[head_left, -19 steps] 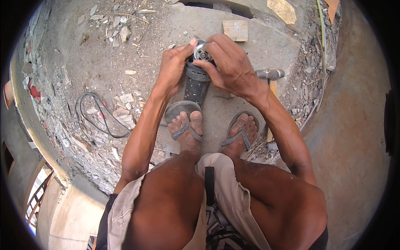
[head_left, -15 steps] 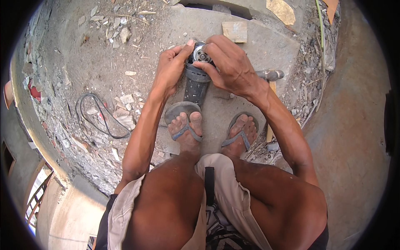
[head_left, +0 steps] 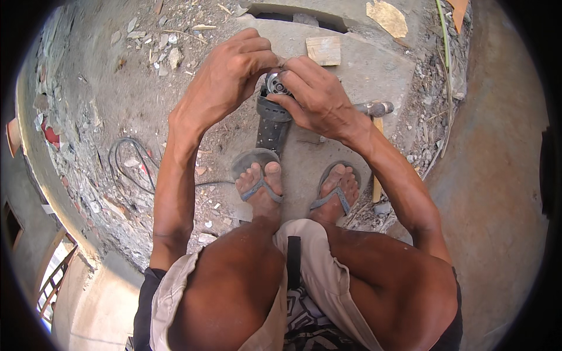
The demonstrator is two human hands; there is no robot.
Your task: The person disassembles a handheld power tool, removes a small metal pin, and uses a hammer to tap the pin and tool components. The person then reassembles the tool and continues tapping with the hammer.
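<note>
Only 1 view here, from my head looking down. The grinder (head_left: 273,128) is on the ground in front of my feet, black body toward me, round metal head (head_left: 277,85) at the far end, right under my 2 hands. My right hand (head_left: 316,98) has its thumb at the near edge of that metal and its fingers bent over the right side, though I can't tell how firm the grip is. My left hand (head_left: 231,73) is up off the body, fingers curled, tips meeting the right ones just above the head — can't tell if anything small is pinched in there.

What could go wrong, I reckon: with the left not bracing the body, it could roll if the right pushes sideways. A small part could slip from the fingertips and vanish into the rubble (head_left: 170,58), or into the dark slot (head_left: 298,17) past the slab. The black cable (head_left: 215,182) runs to my left sandal (head_left: 255,155) and I lose it there, so a foot shift could snag it. If it's live, a bumped switch would be nasty with bare fingers there.

Also around: a wood block (head_left: 323,51) just beyond my right hand, and a hammer (head_left: 376,109) by my right wrist, which could get in the elbow's way
</note>
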